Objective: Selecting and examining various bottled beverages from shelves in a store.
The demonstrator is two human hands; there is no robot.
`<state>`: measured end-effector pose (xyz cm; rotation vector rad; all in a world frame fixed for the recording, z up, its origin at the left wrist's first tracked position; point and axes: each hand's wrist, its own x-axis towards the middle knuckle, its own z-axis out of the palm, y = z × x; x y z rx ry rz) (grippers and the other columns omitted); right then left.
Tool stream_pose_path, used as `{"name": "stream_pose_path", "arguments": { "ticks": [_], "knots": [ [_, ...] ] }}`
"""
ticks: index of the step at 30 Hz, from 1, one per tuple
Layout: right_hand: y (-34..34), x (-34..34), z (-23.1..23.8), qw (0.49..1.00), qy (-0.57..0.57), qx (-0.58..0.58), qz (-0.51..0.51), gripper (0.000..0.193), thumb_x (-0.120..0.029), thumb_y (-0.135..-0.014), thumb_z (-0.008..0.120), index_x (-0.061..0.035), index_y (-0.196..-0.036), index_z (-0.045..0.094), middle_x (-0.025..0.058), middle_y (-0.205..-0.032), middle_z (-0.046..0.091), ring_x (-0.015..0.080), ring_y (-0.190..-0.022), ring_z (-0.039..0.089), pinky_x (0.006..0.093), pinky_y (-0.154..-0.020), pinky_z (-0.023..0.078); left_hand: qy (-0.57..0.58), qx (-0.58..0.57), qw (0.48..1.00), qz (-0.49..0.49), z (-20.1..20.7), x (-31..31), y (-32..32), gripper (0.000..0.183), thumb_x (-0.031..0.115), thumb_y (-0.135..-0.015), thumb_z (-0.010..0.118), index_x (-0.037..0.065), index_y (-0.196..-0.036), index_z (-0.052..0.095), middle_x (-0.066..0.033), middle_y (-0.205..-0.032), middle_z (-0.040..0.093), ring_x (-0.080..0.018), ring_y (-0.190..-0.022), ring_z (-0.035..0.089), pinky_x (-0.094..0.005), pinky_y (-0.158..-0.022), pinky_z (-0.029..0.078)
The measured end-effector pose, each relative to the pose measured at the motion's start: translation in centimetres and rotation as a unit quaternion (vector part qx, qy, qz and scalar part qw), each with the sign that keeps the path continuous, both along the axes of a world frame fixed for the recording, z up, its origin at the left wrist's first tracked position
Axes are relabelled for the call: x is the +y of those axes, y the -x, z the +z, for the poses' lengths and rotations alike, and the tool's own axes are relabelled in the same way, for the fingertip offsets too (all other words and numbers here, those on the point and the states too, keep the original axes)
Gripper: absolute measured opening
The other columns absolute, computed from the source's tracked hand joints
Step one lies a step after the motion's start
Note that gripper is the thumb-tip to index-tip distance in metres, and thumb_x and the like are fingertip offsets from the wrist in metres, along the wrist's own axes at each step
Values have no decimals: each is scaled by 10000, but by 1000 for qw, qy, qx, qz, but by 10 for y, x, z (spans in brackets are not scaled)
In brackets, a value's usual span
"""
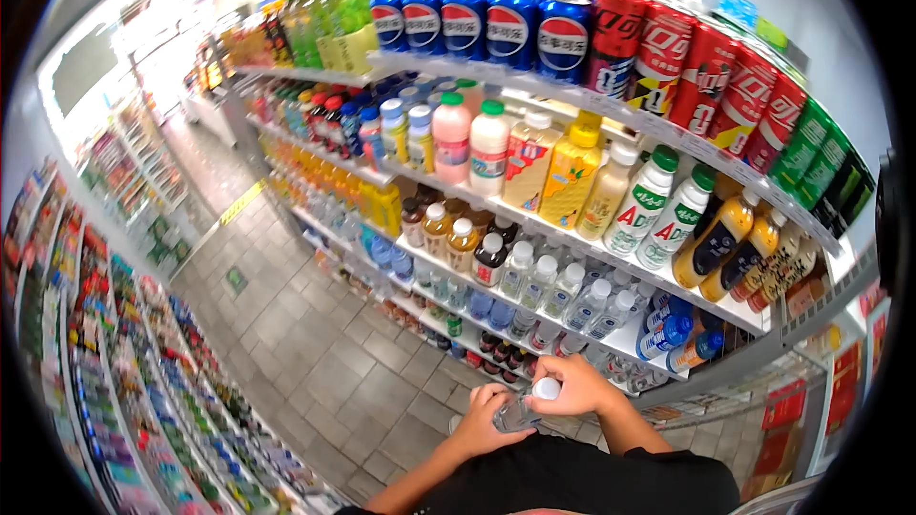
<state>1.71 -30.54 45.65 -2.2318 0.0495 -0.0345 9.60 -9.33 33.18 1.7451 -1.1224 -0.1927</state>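
1. Left, near: a shelf (124, 401) packed with small, colourful goods, too blurred to tell apart.
2. Right of it, a grey tiled floor (334, 362) runs away to the far left.
3. Farther right, blue cans (463, 24) line the top of the drinks rack.
4. Near, below them, the left hand (480, 422) is closed around the body of a clear bottle (515, 416).
5. That bottle is tilted, just beyond the black shirt (582, 482), its white cap (547, 388) toward the right.
6. The right hand (580, 387) grips the white cap between thumb and fingers.
7. Farther right, red cans (704, 72), then green cans (803, 145).
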Motion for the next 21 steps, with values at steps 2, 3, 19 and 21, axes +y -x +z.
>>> {"name": "stream_pose_path", "arguments": {
  "ticks": [2, 3, 19, 21],
  "knots": [
    [15, -4, -4, 1000, -15, 6, -7, 353, -298, -767, 897, -85, -843, 625, 56, -699, 683, 163, -610, 668, 304, -579, 495, -3, -10, 1000, 13, 4, -3, 16, 662, 398, -685, 956, 16, -1133, 655, -132, -1253, 547, -353, -1189, 488, -453, -1027, 427],
    [23, -7, -6, 999, -49, 6, -20, 346, -273, -770, 904, -82, -847, 625, 46, -710, 689, 134, -626, 660, 290, -591, 496, -6, 0, 1000, 8, 5, -6, 24, 655, 395, -687, 953, 17, -1132, 656, -131, -1254, 547, -354, -1190, 487, -450, -1030, 427],
    [115, -36, -81, 932, -356, 63, 33, 418, -110, -942, 777, -26, -1325, 633, -11, -1088, 654, 54, -950, 602, 233, -816, 509, -49, 134, 989, 45, -18, -5, 147, 549, 342, -743, 938, 16, -1114, 697, -88, -1139, 598, -256, -1115, 553, -366, -1004, 434],
    [123, -36, -84, 921, -383, 60, 35, 444, -109, -942, 778, -24, -1347, 617, -12, -1091, 653, 53, -948, 603, 230, -818, 506, -45, 156, 986, 42, -19, -3, 154, 525, 325, -759, 931, 19, -1117, 701, -83, -1133, 600, -244, -1120, 555, -360, -1003, 437]
  ]
}}
